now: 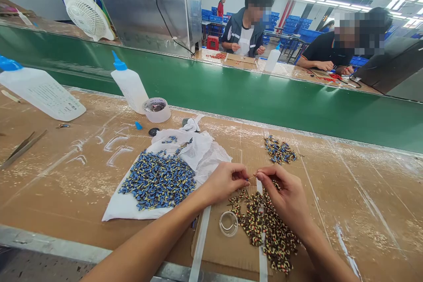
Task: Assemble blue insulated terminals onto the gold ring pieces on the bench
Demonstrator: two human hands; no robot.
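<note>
My left hand (230,179) and my right hand (280,187) meet over the cardboard, thumbs and forefingers pinched. Between them runs a short, thin, yellowish piece like a wire (252,178); its exact kind is too small to make out. Under my right hand spreads a pile of small dark parts with yellow and red bits (264,229). Left of that pile stands a small clear round dish (228,224). A heap of small blue parts with yellow ends (161,178) lies on a white cloth (120,209) left of my left hand. Beyond my right hand is a smaller blue-and-yellow pile (279,150).
Two white bottles with blue caps (130,86) (42,92) and a tape roll (157,110) are at the back left. Tweezers (23,150) lie at far left. A green belt (231,92) crosses behind; two people (246,31) (333,48) work beyond it.
</note>
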